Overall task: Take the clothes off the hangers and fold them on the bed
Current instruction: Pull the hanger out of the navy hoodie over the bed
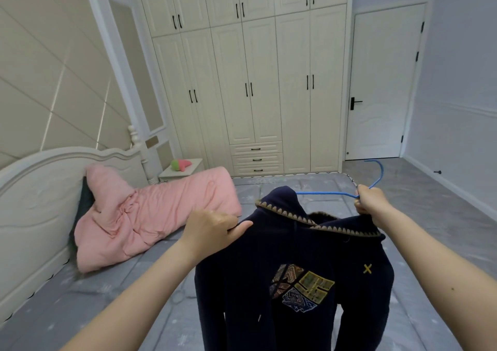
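Progress looks early: a dark navy hooded sweatshirt with a patterned chest patch [295,270] hangs in the air above the near part of the grey-sheeted bed [80,297], not yet laid down. The left hand [212,229] pinches its left shoulder. The right hand [369,200] grips a thin blue wire hanger [325,193], which seems largely pulled clear of the neck toward the right. Folding has not begun, and no folded clothes show. A pink quilt [150,213] lies bunched far left.
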A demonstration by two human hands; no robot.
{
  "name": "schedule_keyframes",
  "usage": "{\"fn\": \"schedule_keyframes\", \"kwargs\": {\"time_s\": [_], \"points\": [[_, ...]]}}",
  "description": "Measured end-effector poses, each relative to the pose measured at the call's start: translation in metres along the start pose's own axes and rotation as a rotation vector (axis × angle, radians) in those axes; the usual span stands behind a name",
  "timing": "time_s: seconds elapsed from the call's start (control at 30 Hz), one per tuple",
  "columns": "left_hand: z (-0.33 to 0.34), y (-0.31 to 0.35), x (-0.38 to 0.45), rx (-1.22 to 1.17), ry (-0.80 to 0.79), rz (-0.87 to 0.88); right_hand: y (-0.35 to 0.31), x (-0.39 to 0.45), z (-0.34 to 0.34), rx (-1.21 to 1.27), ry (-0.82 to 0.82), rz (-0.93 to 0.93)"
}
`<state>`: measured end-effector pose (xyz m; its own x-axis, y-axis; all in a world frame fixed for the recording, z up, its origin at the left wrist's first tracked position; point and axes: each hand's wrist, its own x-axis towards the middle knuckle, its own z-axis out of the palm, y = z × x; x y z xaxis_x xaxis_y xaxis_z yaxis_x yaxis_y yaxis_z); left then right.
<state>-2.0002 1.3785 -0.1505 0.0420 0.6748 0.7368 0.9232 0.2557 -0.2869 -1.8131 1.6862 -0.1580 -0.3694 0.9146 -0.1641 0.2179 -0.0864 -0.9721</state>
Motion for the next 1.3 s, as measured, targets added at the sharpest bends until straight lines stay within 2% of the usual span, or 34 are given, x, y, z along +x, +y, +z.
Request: {"fn": "schedule_keyframes", "kwargs": {"time_s": [0.07,0.13,0.2,0.27,0.37,0.47,0.7,0.77,0.87,1.0,1.13,1.3], "points": [[0.002,0.002,-0.005,-0.026,-0.142,-0.168,-0.003,-0.010,0.006,0.029,-0.014,-0.005],[0.004,0.002,-0.009,-0.057,-0.397,-0.420,-0.009,-0.017,0.013,0.045,-0.029,-0.029],[0.003,0.002,-0.008,-0.132,-0.533,-0.561,-0.015,-0.021,0.018,0.041,-0.031,-0.060],[-0.001,0.007,-0.002,-0.293,-0.487,-0.622,-0.019,-0.023,0.022,0.035,-0.034,-0.093],[0.006,0.017,0.009,-0.467,-0.458,-0.617,-0.023,-0.028,0.029,0.025,-0.054,-0.110],[0.023,0.025,0.011,-0.413,-0.497,-0.521,-0.026,-0.035,0.034,-0.010,-0.093,-0.113],[0.036,0.021,0.011,-0.485,-0.453,-0.593,-0.029,-0.040,0.028,-0.021,-0.150,-0.129],[0.037,0.020,0.008,-0.444,-0.438,-0.610,-0.030,-0.042,0.029,-0.011,-0.183,-0.143],[0.037,0.018,0.004,-0.401,-0.361,-0.601,-0.031,-0.042,0.029,-0.002,-0.212,-0.153],[0.028,0.017,0.002,-0.499,-0.243,-0.553,-0.030,-0.035,0.030,-0.004,-0.197,-0.149],[0.015,0.019,0.006,-0.558,-0.202,-0.493,-0.016,-0.020,0.032,0.042,-0.196,-0.095],[0.007,0.021,0.007,-0.541,-0.102,-0.341,0.009,-0.005,0.033,0.098,-0.220,-0.003]]}}
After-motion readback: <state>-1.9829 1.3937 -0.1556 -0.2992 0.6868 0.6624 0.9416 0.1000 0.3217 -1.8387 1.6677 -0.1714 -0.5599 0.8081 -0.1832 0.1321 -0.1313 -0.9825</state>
